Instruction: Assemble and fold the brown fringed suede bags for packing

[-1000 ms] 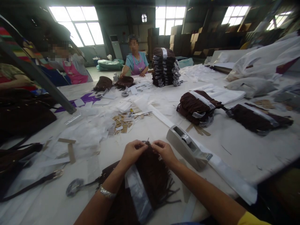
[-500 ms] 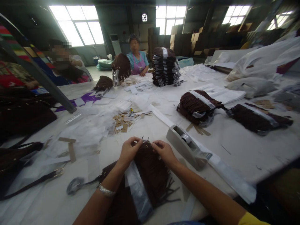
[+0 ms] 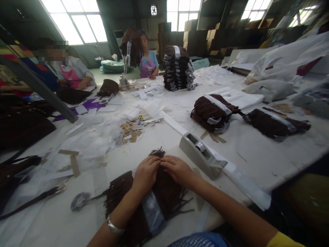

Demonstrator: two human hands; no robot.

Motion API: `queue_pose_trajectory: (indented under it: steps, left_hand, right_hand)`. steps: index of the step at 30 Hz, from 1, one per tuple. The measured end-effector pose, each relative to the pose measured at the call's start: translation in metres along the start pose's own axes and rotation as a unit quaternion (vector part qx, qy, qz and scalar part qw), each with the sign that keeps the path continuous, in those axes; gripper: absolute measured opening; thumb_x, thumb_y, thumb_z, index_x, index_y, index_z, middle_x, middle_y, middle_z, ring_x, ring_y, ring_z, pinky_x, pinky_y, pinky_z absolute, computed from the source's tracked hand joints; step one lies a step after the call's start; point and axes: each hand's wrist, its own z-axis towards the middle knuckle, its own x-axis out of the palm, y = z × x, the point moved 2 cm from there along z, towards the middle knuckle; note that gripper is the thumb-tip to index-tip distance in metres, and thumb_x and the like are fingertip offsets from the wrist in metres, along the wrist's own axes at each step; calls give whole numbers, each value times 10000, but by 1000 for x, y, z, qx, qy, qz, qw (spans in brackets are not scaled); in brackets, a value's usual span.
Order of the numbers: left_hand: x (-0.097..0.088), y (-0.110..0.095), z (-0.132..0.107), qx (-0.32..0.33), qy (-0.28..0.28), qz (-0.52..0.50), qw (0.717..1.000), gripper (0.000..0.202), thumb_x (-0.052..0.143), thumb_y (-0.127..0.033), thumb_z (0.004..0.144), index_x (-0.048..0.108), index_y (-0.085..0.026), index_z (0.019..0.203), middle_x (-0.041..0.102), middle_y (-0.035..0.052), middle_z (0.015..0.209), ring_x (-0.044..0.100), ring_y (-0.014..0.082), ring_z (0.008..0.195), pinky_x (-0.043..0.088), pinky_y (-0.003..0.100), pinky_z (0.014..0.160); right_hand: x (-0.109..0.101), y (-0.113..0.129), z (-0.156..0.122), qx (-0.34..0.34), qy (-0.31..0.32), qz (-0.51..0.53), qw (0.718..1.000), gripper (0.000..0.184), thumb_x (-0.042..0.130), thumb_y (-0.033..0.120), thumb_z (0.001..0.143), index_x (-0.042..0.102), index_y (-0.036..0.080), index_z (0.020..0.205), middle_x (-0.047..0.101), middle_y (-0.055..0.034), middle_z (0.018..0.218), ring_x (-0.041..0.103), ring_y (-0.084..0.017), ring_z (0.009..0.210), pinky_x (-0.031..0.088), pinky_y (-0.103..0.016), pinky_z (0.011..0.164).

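At the near edge of the white worktable (image 3: pixel 257 154) lies the dark brown fringed bag (image 3: pixel 167 195), flat on its side, tassels fanning toward the camera. Both hands are down on its top end. The left hand (image 3: pixel 146 173) is curled tight, fingers bunched on the fringe. The right hand (image 3: pixel 177 169) meets it fingertip to fingertip, fingers together and clamped on the same bunch. A little tuft of fringe ends (image 3: pixel 157 152) pokes out just beyond the knuckles. A band of clear tape (image 3: pixel 153 212) crosses the bag below the left wrist, and a silver bracelet (image 3: pixel 114 226) sits on that wrist.

Just right of the right hand stands a grey tape dispenser (image 3: pixel 199 154), on a long white strip (image 3: pixel 244 181). To the left, the bag's strap leads to a metal ring (image 3: pixel 78 200) lying on the table.

Further out, a scatter of brown paper tags (image 3: pixel 131 132) sits mid-table. Two taped fringed bundles (image 3: pixel 213 111) (image 3: pixel 275 123) rest on the right, and a tall stack of wrapped bags (image 3: pixel 177 68) stands at the far end. Beside it, a co-worker (image 3: pixel 147 61) holds up another fringed bag (image 3: pixel 130 46).
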Motion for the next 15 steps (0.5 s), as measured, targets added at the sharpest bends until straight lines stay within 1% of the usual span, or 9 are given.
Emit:
queue_pose_trajectory:
  steps: [1, 2, 4, 6, 7, 9, 11, 13, 15]
  left_hand:
    - [-1, 0, -2, 7, 1, 7, 1000, 294, 449, -143, 944, 669, -225, 1121, 666, 55, 1227, 581, 243, 1187, 472, 441, 1052]
    - [-3, 1, -4, 4, -10, 12, 1000, 311, 438, -143, 950, 653, -222, 1160, 651, 56, 1258, 564, 238, 1219, 460, 439, 1070]
    - [-9, 1, -10, -14, -41, 32, 999, 325, 430, -173, 965, 618, -220, 1226, 617, 59, 1317, 523, 235, 1276, 436, 444, 1099]
    - [-12, -3, -18, -18, -46, 61, 997, 327, 430, -207, 975, 599, -221, 1254, 601, 61, 1342, 495, 241, 1309, 418, 459, 1114]
    - [-11, -5, -23, -11, -38, 77, 996, 335, 430, -219, 978, 586, -220, 1274, 591, 63, 1358, 483, 246, 1323, 413, 465, 1117]
    - [-5, -12, -35, 7, -14, 107, 994, 393, 437, -251, 980, 514, -202, 1363, 531, 82, 1427, 431, 262, 1368, 401, 481, 1123]
    - [3, -16, -48, 14, -3, 136, 991, 508, 456, -304, 976, 389, -164, 1460, 421, 120, 1510, 344, 284, 1420, 390, 497, 1126]
    - [10, -16, -59, 10, 2, 158, 987, 610, 464, -361, 972, 286, -136, 1510, 330, 156, 1553, 278, 301, 1447, 380, 509, 1127]
    - [14, -13, -67, 7, 10, 172, 985, 647, 450, -396, 975, 239, -135, 1528, 301, 169, 1562, 254, 308, 1454, 367, 521, 1129]
  right_hand:
    - [-1, -3, -1, -3, 22, -39, 999, 255, 547, 169, 943, 644, 207, 1176, 648, -97, 1211, 529, -250, 1209, 400, -447, 1073]
    - [-4, -6, -1, 9, 26, -77, 997, 205, 556, 167, 940, 669, 191, 1109, 676, -101, 1135, 551, -262, 1166, 402, -461, 1058]
    - [-14, -11, 1, 54, -5, -128, 990, 185, 534, 125, 935, 689, 168, 1026, 692, -109, 1050, 580, -265, 1090, 420, -455, 1023]
    - [-19, -12, 5, 61, -36, -132, 989, 268, 499, 67, 922, 670, 159, 1107, 669, -117, 1133, 568, -251, 1110, 428, -422, 1021]
    - [-19, -10, 9, 39, -35, -120, 991, 327, 488, 54, 919, 638, 163, 1188, 637, -118, 1217, 547, -240, 1157, 424, -401, 1033]
    - [-13, -7, 20, -41, 5, -90, 995, 392, 493, 78, 932, 567, 175, 1304, 557, -114, 1353, 483, -218, 1261, 398, -370, 1070]
    - [-5, -9, 30, -103, 63, -91, 988, 364, 527, 142, 947, 564, 190, 1306, 535, -104, 1388, 442, -220, 1315, 367, -391, 1096]
    - [-3, -16, 39, -104, 102, -129, 981, 314, 561, 157, 938, 604, 205, 1245, 576, -92, 1346, 438, -245, 1323, 338, -450, 1103]
    - [-8, -24, 45, -65, 113, -164, 978, 288, 569, 109, 916, 637, 204, 1178, 616, -84, 1290, 437, -256, 1322, 320, -471, 1103]
